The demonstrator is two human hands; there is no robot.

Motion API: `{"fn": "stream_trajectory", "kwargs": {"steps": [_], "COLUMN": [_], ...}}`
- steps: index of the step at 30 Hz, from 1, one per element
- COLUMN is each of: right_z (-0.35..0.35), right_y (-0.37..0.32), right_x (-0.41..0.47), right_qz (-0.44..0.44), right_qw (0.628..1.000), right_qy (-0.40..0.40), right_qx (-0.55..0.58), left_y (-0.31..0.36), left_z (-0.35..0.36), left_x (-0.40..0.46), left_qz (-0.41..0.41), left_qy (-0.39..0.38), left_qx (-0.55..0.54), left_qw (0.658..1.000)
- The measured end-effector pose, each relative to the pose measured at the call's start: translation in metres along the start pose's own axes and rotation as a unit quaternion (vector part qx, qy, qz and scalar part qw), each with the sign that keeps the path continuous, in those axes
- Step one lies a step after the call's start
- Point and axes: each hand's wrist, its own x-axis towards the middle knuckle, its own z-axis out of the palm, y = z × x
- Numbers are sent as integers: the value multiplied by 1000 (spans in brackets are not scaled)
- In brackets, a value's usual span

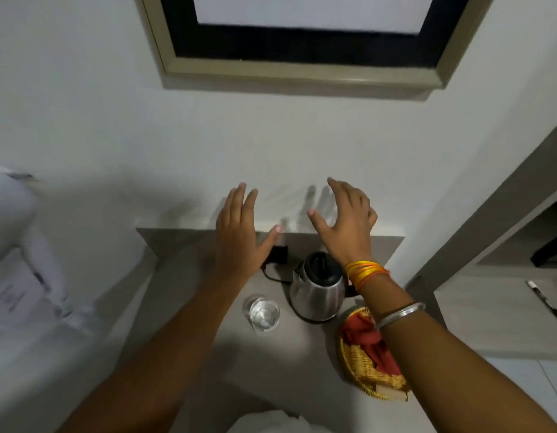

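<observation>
Plain white wall [83, 89], gold-framed picture [295, 71] above, grey surface [286, 364], white bed [36, 354] left, grey desk [489, 326] right

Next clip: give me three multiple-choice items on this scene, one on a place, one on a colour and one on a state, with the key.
1. Where does the glass stand?
A. Beside the kettle, on its left in the view
B. On the kettle's lid
C. On the floor

2. What colour is the cloth in the basket?
A. Blue
B. Red
C. White

3. How are the left hand and the right hand?
A. Both open, holding nothing
B. Both gripping the kettle
C. One pinching the glass

Key:
1 A: the glass stands left of the kettle, with a gap between them.
2 B: red fabric lies in the woven yellow basket.
3 A: the fingers are straight and spread, with nothing in them.
</observation>
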Motion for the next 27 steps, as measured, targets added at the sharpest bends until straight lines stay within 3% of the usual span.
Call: {"fn": "stream_trajectory", "kwargs": {"steps": [5,12,17,22,27], "right_z": [-43,-55,-33,-7,14], "right_y": [-44,-52,-30,5,46], "right_x": [45,44,-1,-70,-139], "right_qz": [-53,-53,-31,9,50], "right_qw": [996,997,997,998,996], "right_qy": [58,24,-21,-7,-15], "right_qx": [-29,-56,-68,-57,-66], "left_y": [30,44,25,-6,-23], "left_z": [-50,-60,-24,17,39], "left_x": [65,65,1,-104,-155], "left_qz": [15,11,-53,-153,-212], "left_qy": [35,9,-119,-306,-389], "left_qx": [46,46,5,27,-11], "left_qw": [998,999,991,939,896]}}
